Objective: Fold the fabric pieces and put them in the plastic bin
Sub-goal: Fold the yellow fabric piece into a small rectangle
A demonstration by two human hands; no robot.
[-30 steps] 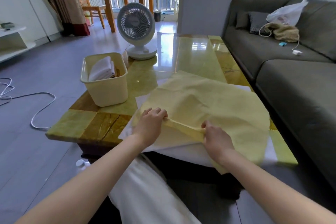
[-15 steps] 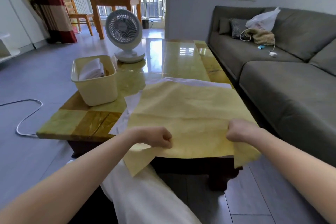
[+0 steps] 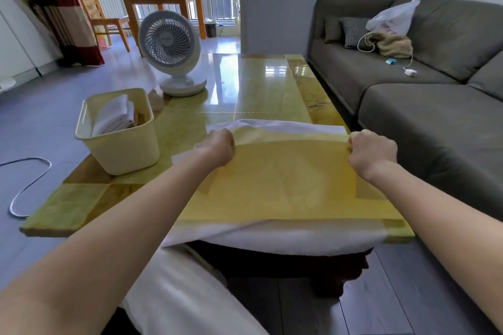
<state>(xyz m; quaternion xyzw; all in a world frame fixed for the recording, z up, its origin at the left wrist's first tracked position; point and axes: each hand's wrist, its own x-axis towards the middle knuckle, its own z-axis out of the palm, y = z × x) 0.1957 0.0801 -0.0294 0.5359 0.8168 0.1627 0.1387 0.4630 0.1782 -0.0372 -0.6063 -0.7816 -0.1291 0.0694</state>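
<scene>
A yellow fabric piece (image 3: 285, 182) lies doubled over on the near end of the table, its fold line toward me. My left hand (image 3: 219, 145) grips its far left corner and my right hand (image 3: 371, 151) grips its far right corner, both fists curled on the cloth. Under it lies a white fabric piece (image 3: 272, 239) that shows beyond the far edge and hangs over the table's near edge. The cream plastic bin (image 3: 119, 149) stands on the table to the left with folded white fabric (image 3: 114, 115) inside.
A white desk fan (image 3: 170, 49) stands on the table (image 3: 261, 84) behind the bin. A grey sofa (image 3: 424, 106) runs close along the right side. A white cable (image 3: 24, 187) lies on the floor at left. White cloth covers my lap (image 3: 174, 294).
Both hands carried the yellow fabric's near edge up and away from me, laying it over the far edge, so the piece is now folded in half. The hands moved apart to the corners.
</scene>
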